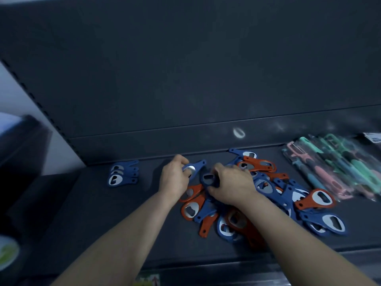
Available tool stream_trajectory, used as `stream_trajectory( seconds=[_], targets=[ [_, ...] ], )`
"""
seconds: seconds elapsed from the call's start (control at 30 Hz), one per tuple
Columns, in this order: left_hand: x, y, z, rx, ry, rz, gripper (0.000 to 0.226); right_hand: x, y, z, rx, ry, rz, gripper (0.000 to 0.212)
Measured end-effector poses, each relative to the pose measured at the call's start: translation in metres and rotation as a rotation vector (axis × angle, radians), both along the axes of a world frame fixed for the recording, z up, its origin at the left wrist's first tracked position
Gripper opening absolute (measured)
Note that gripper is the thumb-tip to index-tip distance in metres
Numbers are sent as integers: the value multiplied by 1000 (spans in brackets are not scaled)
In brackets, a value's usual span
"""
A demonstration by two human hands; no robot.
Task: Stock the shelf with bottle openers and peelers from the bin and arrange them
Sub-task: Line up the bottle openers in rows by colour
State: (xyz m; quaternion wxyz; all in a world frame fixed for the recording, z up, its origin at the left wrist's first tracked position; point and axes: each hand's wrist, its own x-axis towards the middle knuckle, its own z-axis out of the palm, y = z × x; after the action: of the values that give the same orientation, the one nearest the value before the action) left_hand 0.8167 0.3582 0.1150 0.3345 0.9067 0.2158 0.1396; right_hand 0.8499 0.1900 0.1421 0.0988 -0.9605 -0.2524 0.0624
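Dark grey metal shelf, head view. Both hands are over the deck, near centre.

Left hand: fingers curled round a blue plastic bottle opener with a round metal insert. Its handle sticks out toward 2 o'clock. Cannot tell whether it rests on the deck or is lifted.

Right hand: closed round a darker blue bottle opener, whose head pokes out at the hand's 9 o'clock. The two held openers are just beside each other; contact not resolvable.

Loose pile of blue and orange bottle openers: lies on the shelf from 6 to 3 o'clock of the right hand. Pieces overlap at mixed angles, and the right wrist is above it.

Neat stack of blue bottle openers: at 9 o'clock of the left hand, well apart from the pile, near the back edge. Handles point to 3 o'clock.

Clear-wrapped peelers in pink, mint and blue: at 3 o'clock, beyond the pile, laid side by side. Motion-blurred, count not readable.

Dark back panel rises behind the shelf.
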Motion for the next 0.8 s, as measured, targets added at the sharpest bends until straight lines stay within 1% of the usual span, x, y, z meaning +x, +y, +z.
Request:
stream_trajectory(
  seconds=[0.07, 0.23, 0.3, 0.4, 0.47, 0.57, 0.67, 0.8],
  targets=[
    [-7, 7, 3, -18, -24, -1, 13, -2, 9, 2, 83, 84, -45, 49],
    [-35, 33, 8, -54, -41, -13, 12, -7, 34, 1, 190, 102, -54, 58],
    [-52, 50, 9, -65, -53, -20, 13, -7, 44, 0, 183, 77, -33, 48],
    [-81, 78, 10, -123, -37, -4, 18, -14, 62, 0, 118, 1, 15, 38],
    [-100, 95, 11, -132, -9, 13, 20, -25, 79, -1, 109, -52, 73, 36],
    [-120, 122, 12, -131, 15, 39, 20, -42, 106, -2, 148, -82, 155, 37],
    [-128, 149, 10, -90, 13, 67, 23, -54, 132, -1, 177, -26, 231, 32],
    [-122, 174, 4, -30, -27, 57, 26, -65, 158, -2, 175, 64, 298, 32]
  ],
)
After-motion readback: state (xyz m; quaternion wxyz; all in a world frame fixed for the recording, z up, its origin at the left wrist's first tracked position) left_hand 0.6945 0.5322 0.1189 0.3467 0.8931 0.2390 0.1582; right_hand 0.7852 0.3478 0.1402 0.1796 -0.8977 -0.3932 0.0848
